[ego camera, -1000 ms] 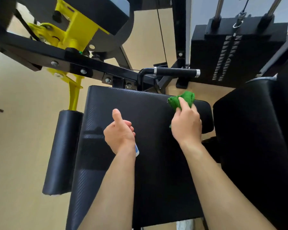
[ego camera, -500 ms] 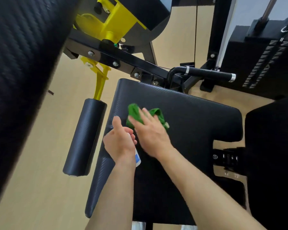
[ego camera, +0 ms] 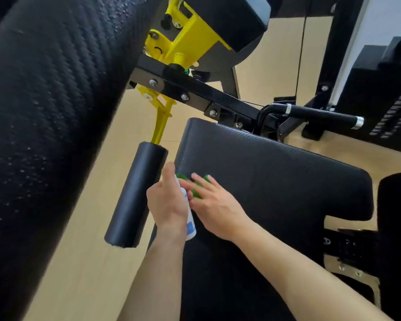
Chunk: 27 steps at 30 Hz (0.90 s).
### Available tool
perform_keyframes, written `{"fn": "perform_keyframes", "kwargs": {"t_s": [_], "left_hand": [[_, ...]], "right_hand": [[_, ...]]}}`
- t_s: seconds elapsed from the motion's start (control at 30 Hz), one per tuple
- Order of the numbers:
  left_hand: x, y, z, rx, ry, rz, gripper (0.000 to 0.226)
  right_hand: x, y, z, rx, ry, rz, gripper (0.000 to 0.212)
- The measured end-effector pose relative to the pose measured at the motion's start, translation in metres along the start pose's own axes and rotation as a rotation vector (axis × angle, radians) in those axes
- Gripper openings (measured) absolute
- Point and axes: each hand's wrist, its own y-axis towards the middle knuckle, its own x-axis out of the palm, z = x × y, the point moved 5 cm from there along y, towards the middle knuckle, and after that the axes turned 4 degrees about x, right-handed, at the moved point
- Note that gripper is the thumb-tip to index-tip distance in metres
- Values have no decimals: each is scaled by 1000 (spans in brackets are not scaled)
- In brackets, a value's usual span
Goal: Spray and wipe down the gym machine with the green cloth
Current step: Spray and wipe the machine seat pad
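The gym machine's black seat pad (ego camera: 276, 181) fills the middle of the view. My right hand (ego camera: 214, 207) lies flat with straight fingers on the green cloth (ego camera: 196, 193), pressing it onto the pad's left part; only bits of green show between the fingers. My left hand (ego camera: 167, 202) grips a white spray bottle (ego camera: 190, 224) with a blue label, held upright just left of the right hand, thumb pointing up.
A black roller pad (ego camera: 134, 198) on a yellow arm (ego camera: 160, 126) hangs left of the seat. A large black pad (ego camera: 44, 112) speckled with droplets looms at the left. A black frame bar (ego camera: 206, 96), a handle (ego camera: 322, 115) and the weight stack (ego camera: 384, 100) lie beyond.
My right hand has swept the green cloth from the pad's far right corner across to its left side, beside the bottle. The view has shifted left, bringing the big left pad in.
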Motion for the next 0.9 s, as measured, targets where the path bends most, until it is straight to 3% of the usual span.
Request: {"fn": "perform_keyframes", "kwargs": {"t_s": [0.07,0.1,0.2,0.27,0.4,0.5,0.57,0.63,0.73,0.9], "left_hand": [[-1,0,5,5,8,-3,62],[-1,-1,7,13,9,-4,61],[0,-2,6,26,19,-8,60],[0,-1,5,33,36,-1,60],[-3,1,12,55,19,25,56],[-2,-2,15,69,53,5,59],[-1,-4,14,66,40,-12,60],[-1,-5,13,70,36,-20,59],[0,-3,11,64,32,-13,58],[6,-5,13,61,44,-12,58]], "right_hand": [[-12,-3,18,-80,30,-14,45],[-23,12,35,-25,25,23,45],[-53,78,85,323,18,147,47],[-49,101,76,450,33,216,50],[-1,50,-22,45,127,29,53],[-5,6,-12,-80,168,16,43],[-23,14,36,51,110,122,45],[-48,37,82,301,77,250,44],[-47,68,75,476,63,320,48],[1,-17,-18,37,84,189,48]]}}
